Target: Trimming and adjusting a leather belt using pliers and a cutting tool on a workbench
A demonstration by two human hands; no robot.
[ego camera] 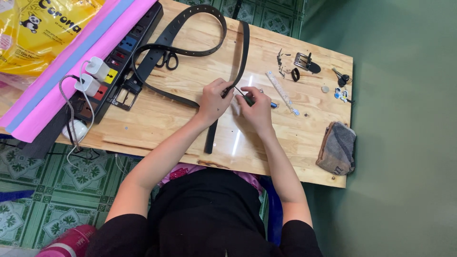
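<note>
**Belt work at desk centre**

The left hand point(213, 101) is pinching the black belt point(190, 52) at its strap. The right hand point(257, 108) is gripping a thin tool point(240, 92), its tip touching the strap. The belt is looping toward 11 o'clock, with one buckle point(124, 96) already attached. A loose buckle point(304, 62) is lying unfitted at 1 o'clock on the desk point(295, 157), near a ruler point(282, 91).

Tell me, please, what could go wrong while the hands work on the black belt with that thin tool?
1. The right hand points a thin tool toward the left hand, which pinches the black belt; a slip could jab the fingers.
2. The belt's long loop lies over the scissors; tugging may drag them.
3. Small metal parts sit loose nearby and could scatter if swept.
</note>
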